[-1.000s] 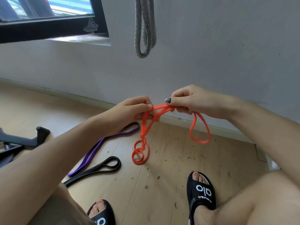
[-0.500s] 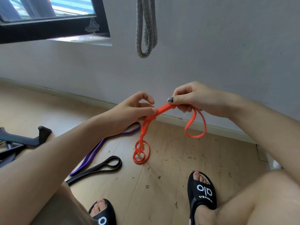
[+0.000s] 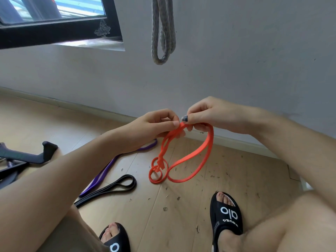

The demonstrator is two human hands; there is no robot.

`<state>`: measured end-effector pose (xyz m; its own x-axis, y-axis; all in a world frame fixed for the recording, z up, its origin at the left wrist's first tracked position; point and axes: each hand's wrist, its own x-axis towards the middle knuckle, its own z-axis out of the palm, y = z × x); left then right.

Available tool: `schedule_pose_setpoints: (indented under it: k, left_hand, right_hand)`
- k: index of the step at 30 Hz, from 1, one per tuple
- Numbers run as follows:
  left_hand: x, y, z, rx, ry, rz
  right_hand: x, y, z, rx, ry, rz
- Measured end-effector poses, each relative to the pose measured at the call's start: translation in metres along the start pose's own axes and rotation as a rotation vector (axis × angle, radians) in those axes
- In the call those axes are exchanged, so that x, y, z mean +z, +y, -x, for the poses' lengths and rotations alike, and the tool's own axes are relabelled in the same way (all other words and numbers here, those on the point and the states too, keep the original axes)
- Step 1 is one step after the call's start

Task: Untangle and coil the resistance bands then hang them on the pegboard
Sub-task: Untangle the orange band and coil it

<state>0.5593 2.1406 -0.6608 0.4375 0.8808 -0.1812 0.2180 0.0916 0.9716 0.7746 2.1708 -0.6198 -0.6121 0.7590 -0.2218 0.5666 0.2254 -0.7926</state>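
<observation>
Orange band [image 3: 189, 160] dangles knotted below both hands, pinched by left hand [image 3: 154, 124] and right hand [image 3: 205, 115].

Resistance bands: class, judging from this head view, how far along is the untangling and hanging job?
Done: a grey band hangs on the wall. In hand: the left hand and right hand pinch the orange band, whose lower end is knotted. Left: the purple band and black band lie on the floor.
</observation>
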Motion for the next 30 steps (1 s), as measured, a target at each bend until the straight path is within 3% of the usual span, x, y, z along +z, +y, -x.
schedule_pose_setpoints:
  k: [12, 20, 25, 30]
  left_hand:
    - [-0.002, 0.010, 0.005, 0.078, -0.002, -0.134]
    - [0.007, 0.010, 0.003, 0.111, 0.038, -0.216]
    - [0.003, 0.008, 0.007, 0.097, -0.004, -0.118]
    - [-0.003, -0.005, 0.006, 0.122, -0.048, -0.267]
  right_hand:
    - [-0.011, 0.004, 0.006, 0.012, 0.072, -0.046]
    - [0.000, 0.000, 0.001, 0.032, -0.023, 0.043]
    - [-0.006, 0.003, 0.001, 0.001, 0.036, -0.074]
    - [-0.012, 0.004, 0.003, 0.007, 0.090, -0.195]
